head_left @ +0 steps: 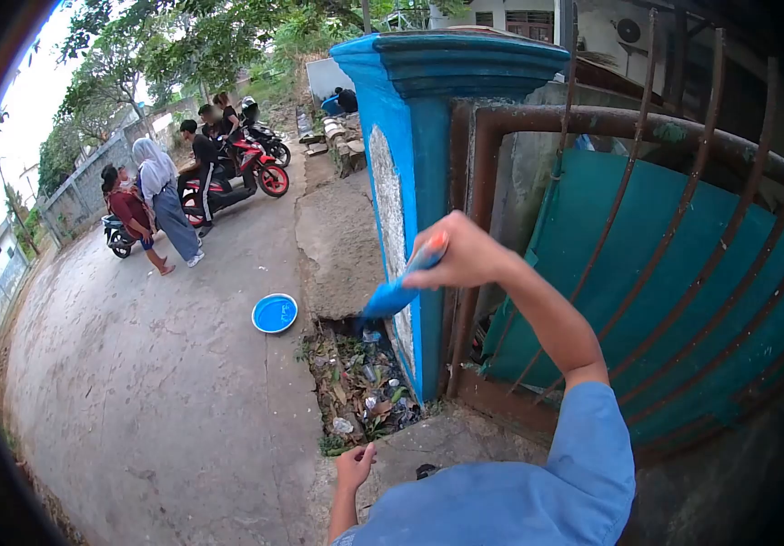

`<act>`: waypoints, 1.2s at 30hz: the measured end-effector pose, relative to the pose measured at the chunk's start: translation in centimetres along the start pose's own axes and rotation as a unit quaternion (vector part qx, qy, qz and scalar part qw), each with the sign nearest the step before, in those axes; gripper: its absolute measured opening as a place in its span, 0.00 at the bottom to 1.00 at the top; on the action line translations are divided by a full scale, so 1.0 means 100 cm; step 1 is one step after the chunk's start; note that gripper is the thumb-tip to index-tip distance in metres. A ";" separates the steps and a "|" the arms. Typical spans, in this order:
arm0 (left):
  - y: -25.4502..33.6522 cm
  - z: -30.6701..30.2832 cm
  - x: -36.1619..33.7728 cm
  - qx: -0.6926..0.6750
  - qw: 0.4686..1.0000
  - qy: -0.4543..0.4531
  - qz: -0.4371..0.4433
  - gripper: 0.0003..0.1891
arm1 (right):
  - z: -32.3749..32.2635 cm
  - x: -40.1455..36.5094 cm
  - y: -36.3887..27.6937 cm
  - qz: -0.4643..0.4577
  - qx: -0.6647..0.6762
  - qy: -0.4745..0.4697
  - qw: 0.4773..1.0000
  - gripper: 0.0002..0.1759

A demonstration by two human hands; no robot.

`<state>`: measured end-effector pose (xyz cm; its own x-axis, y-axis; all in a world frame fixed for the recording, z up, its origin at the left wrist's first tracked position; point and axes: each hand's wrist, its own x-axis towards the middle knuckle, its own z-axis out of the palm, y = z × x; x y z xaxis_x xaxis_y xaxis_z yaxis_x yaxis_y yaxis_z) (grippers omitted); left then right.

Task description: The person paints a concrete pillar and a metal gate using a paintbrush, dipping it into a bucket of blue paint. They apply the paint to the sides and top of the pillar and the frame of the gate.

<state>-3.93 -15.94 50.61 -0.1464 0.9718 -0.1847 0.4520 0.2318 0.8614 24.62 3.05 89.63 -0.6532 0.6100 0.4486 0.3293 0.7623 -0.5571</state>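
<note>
My right hand [460, 253] is closed around the handle of a paintbrush [392, 297] smeared with blue paint, with an orange tip showing above the grip. The brush points down and left, its bristle end overlapping the lower pillar edge and the ditch in this view. Beside it rises a gate pillar [428, 164], painted blue around a rough grey-white panel. Low over the concrete near the ditch, my left hand [354, 466] is empty, fingers loosely apart. A round white-rimmed basin [275, 313] of blue paint sits on the road left of the ditch.
An open ditch [365, 378] full of leaves and litter runs along the pillar's foot. To the right stands a rusty barred gate [628, 227] backed by green sheeting [592, 246]. Several people [160, 182] gather by a red motorbike [246, 177] up the road.
</note>
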 end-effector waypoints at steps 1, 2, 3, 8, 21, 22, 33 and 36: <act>-0.006 0.001 -0.004 -0.020 1.000 -0.002 -0.008 0.19 | -0.008 0.003 -0.004 -0.020 -0.011 0.030 0.999 0.13; -0.010 0.000 -0.007 -0.021 1.000 0.001 -0.007 0.19 | -0.016 0.007 -0.006 -0.016 -0.007 0.067 0.998 0.12; -0.011 0.000 -0.010 -0.025 1.000 -0.003 -0.007 0.19 | -0.024 0.008 -0.008 -0.011 -0.004 0.105 0.994 0.12; -0.005 -0.001 -0.010 -0.031 0.999 -0.005 -0.010 0.19 | -0.058 0.024 -0.017 -0.139 0.085 0.365 0.917 0.10; 0.142 -0.009 0.029 -0.145 0.974 -0.014 0.173 0.14 | -0.082 0.096 0.024 -0.292 -0.068 0.621 0.724 0.08; 0.146 -0.011 0.030 -0.159 0.972 -0.015 0.173 0.14 | -0.083 0.092 0.026 -0.294 -0.066 0.633 0.713 0.08; 0.147 -0.017 0.040 -0.157 0.978 -0.026 0.132 0.14 | -0.081 0.099 0.043 -0.300 -0.063 0.637 0.708 0.07; 0.138 -0.011 0.043 -0.177 0.973 0.008 0.145 0.13 | -0.097 0.079 0.056 -0.272 -0.181 0.683 0.653 0.07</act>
<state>0.69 -8.60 62.24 -0.0731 0.9927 0.0965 0.1453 -0.0851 0.9857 27.93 14.21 96.79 0.3965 -0.3383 0.8534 0.6029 0.7970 0.0358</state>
